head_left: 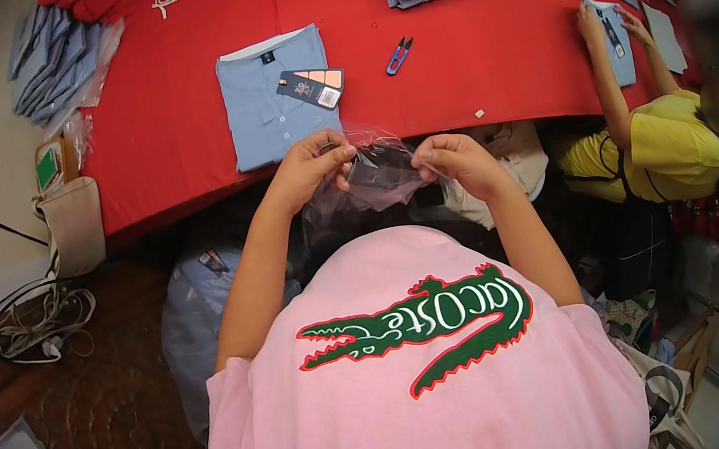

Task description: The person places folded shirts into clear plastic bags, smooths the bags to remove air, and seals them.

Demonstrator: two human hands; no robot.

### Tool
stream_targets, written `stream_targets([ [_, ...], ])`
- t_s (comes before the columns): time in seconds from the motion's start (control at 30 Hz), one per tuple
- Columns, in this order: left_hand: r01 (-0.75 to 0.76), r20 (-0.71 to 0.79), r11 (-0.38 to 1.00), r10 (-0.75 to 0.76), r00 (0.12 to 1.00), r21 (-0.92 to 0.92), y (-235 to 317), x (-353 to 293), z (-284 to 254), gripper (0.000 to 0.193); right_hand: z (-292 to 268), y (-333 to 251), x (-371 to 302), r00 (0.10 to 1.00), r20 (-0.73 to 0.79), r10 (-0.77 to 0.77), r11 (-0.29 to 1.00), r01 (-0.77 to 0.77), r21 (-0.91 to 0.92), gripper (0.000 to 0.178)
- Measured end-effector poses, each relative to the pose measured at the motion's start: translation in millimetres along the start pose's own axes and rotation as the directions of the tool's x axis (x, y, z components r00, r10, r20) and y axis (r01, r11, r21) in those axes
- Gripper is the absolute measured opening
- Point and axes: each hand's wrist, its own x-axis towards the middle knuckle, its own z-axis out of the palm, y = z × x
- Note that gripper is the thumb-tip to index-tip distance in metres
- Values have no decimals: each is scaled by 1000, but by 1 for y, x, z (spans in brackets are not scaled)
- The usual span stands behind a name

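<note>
Clear plastic bag (pixel 379 184) at the table (pixel 169 123)'s near edge, left hand (pixel 312 170) and right hand (pixel 461 164) pinching it! Opening step, seemingly; next move calls for spreading its mouth, folded shirt (pixel 261 112) just beyond.

Glossy plastic bag (pixel 380 187), matt cloth shirt (pixel 251 109), matt tablecloth (pixel 482 49)
</note>
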Motion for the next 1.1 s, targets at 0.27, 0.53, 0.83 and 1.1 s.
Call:
stream_targets([
  [0.27,-158,213,979,183,960,-129,-15,-2,29,68,14,2,0,995,28,-95,989,91,113,13],
  [0.53,-6,177,875,-91,980,484,-29,-2,0,52,22,-10,8,928,-71,-365,799,274,-535,6],
  [0.83,156,155,972,-184,971,177,-29,-31,-27,27,15,10,22,933,-111,-343,813,235,-533,14],
  [1.1,109,38,988,-113,993,111,-24,-52,-19,24,5,21,12,1000,-5,1,995,-1,103,36],
])
